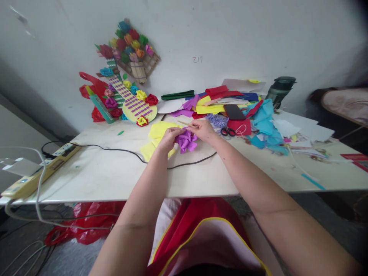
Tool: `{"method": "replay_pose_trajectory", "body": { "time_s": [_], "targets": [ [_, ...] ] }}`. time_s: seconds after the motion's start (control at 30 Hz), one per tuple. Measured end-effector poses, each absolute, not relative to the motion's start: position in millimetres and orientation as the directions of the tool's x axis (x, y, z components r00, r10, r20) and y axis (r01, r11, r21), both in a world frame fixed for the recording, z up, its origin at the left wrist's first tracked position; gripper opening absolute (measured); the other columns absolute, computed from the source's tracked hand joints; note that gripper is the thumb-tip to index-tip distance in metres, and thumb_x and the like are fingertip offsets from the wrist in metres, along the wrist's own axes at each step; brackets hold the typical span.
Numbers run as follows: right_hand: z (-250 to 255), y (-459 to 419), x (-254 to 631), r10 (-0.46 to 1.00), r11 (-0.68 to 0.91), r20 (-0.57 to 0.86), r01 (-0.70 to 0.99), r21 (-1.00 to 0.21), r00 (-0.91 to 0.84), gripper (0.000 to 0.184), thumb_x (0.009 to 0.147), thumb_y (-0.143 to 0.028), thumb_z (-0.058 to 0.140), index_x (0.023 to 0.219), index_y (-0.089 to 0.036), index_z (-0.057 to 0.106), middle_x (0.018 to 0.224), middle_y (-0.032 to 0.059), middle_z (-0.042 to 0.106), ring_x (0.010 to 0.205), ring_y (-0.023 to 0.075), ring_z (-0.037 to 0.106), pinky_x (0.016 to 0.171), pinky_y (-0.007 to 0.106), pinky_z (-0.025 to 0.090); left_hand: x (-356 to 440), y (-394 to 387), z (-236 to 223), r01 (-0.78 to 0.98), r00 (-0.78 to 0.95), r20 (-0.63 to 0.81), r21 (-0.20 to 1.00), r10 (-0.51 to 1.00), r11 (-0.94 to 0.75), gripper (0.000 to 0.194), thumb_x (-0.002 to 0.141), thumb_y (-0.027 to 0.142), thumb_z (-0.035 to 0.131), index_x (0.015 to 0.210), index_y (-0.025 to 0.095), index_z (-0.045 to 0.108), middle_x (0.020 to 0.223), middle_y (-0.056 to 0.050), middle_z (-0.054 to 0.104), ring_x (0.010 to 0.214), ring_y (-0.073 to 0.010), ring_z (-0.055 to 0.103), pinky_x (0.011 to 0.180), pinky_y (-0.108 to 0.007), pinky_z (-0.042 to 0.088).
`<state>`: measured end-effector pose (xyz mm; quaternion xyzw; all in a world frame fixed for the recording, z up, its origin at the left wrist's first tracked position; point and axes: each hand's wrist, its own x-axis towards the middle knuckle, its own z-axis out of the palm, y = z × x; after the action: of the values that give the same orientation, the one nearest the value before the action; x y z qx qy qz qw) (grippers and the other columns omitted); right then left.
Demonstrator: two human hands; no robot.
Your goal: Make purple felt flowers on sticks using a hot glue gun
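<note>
Over the middle of the white table, my left hand [170,138] pinches the edge of a purple crepe paper flower [187,142]. My right hand [204,131] has its fingers closed round a thin wooden stick [184,123], whose end points left above the flower. The right fingertips also come close to the purple paper; whether they grip it is hidden. Sheets of yellow crepe paper [156,132] lie under and beside my left hand. Black-handled scissors [228,132] rest just right of my right hand, near a bundle of lavender paper shreds [217,120].
A black cable [115,148] crosses the table [198,180] below my hands, from a power strip [43,168] at left. Coloured paper [211,109], a dark phone [234,112] and a green bottle [280,91] stand or lie behind. Paper-flower crafts [139,105] lean against the wall.
</note>
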<state>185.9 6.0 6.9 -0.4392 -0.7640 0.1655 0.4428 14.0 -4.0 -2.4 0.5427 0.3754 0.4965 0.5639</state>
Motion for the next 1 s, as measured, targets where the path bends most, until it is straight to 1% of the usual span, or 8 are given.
{"method": "replay_pose_trajectory", "body": {
  "time_s": [0.27, 0.33, 0.4, 0.47, 0.57, 0.73, 0.83, 1.0],
  "targets": [
    [18.0, -3.2, 188.3, 0.813, 0.546, 0.528, 0.632, -0.550, -0.244, 0.034, 0.082, -0.051, 0.060, 0.081, -0.018, 0.068, 0.069, 0.0004, 0.065, 0.066, 0.0146, 0.053, 0.063, 0.026, 0.037, 14.3, -3.8, -1.8, -0.156, 0.171, 0.118, 0.984, 0.978, -0.091, 0.024, 0.052, 0.032, 0.075, 0.052, 0.014, 0.060, 0.046, -0.001, 0.052, 0.038, -0.0072, 0.041, 0.039, -0.022, 0.025],
    [24.1, -5.5, 192.5, 0.834, 0.520, 0.490, 0.659, -0.544, -0.253, 0.043, 0.091, -0.054, 0.045, 0.085, -0.018, 0.068, 0.069, 0.0019, 0.064, 0.067, 0.0159, 0.053, 0.063, 0.027, 0.036, 13.3, -4.7, -0.1, -0.154, 0.134, 0.125, 0.983, 0.983, -0.104, 0.022, 0.052, 0.031, 0.074, 0.053, 0.014, 0.059, 0.046, 0.000, 0.052, 0.038, -0.0068, 0.041, 0.040, -0.021, 0.025],
    [28.0, -5.5, 197.0, 0.844, 0.508, 0.472, 0.665, -0.548, -0.255, 0.045, 0.095, -0.050, 0.035, 0.091, -0.018, 0.067, 0.073, 0.0034, 0.065, 0.068, 0.0165, 0.054, 0.064, 0.027, 0.036, 11.9, -5.4, 1.1, -0.145, 0.115, 0.130, 0.983, 0.985, -0.113, 0.022, 0.053, 0.031, 0.073, 0.053, 0.013, 0.059, 0.046, 0.001, 0.052, 0.038, -0.0063, 0.041, 0.040, -0.021, 0.026],
    [28.3, -3.0, 201.0, 0.834, 0.527, 0.474, 0.666, -0.528, -0.283, 0.040, 0.094, -0.044, 0.038, 0.091, -0.017, 0.067, 0.076, 0.0040, 0.066, 0.067, 0.0161, 0.053, 0.063, 0.027, 0.035, 10.5, -5.6, 1.5, -0.137, 0.109, 0.135, 0.983, 0.985, -0.120, 0.022, 0.054, 0.031, 0.073, 0.055, 0.013, 0.060, 0.046, 0.001, 0.053, 0.039, -0.0065, 0.042, 0.041, -0.021, 0.026],
    [23.6, 3.1, 205.3, 0.800, 0.576, 0.493, 0.664, -0.477, -0.341, 0.032, 0.090, -0.038, 0.046, 0.080, -0.017, 0.067, 0.073, 0.0033, 0.065, 0.066, 0.0146, 0.050, 0.062, 0.026, 0.033, 8.8, -4.4, 0.1, -0.128, 0.099, 0.143, 0.983, 0.985, -0.130, 0.022, 0.055, 0.032, 0.072, 0.056, 0.013, 0.061, 0.047, 0.002, 0.052, 0.040, -0.0063, 0.041, 0.042, -0.021, 0.026],
    [15.7, 8.5, 208.3, 0.788, 0.597, 0.489, 0.660, -0.456, -0.374, 0.036, 0.088, -0.042, 0.050, 0.071, -0.015, 0.068, 0.065, 0.0020, 0.062, 0.063, 0.0136, 0.049, 0.060, 0.026, 0.033, 7.1, -0.9, -3.0, -0.127, 0.084, 0.167, 0.980, 0.982, -0.156, 0.022, 0.055, 0.032, 0.071, 0.054, 0.013, 0.060, 0.046, 0.003, 0.049, 0.041, -0.0056, 0.038, 0.043, -0.022, 0.024],
    [15.3, 7.2, 208.1, 0.797, 0.586, 0.480, 0.661, -0.468, -0.367, 0.034, 0.088, -0.041, 0.052, 0.080, -0.015, 0.072, 0.069, 0.0028, 0.066, 0.065, 0.0142, 0.053, 0.062, 0.026, 0.036, 6.9, -1.7, -1.9, -0.117, 0.086, 0.172, 0.980, 0.981, -0.162, 0.022, 0.056, 0.032, 0.070, 0.055, 0.013, 0.060, 0.048, 0.002, 0.051, 0.043, -0.0060, 0.039, 0.044, -0.022, 0.024],
    [16.4, 3.9, 205.3, 0.815, 0.567, 0.467, 0.634, -0.525, -0.342, 0.031, 0.088, -0.038, 0.056, 0.104, -0.019, 0.075, 0.094, 0.0061, 0.075, 0.076, 0.0169, 0.063, 0.070, 0.028, 0.044, 7.9, -6.9, 1.4, -0.095, 0.109, 0.175, 0.982, 0.978, -0.165, 0.021, 0.057, 0.032, 0.070, 0.056, 0.013, 0.061, 0.048, 0.002, 0.052, 0.044, -0.0066, 0.040, 0.045, -0.022, 0.025]
  ]
}}
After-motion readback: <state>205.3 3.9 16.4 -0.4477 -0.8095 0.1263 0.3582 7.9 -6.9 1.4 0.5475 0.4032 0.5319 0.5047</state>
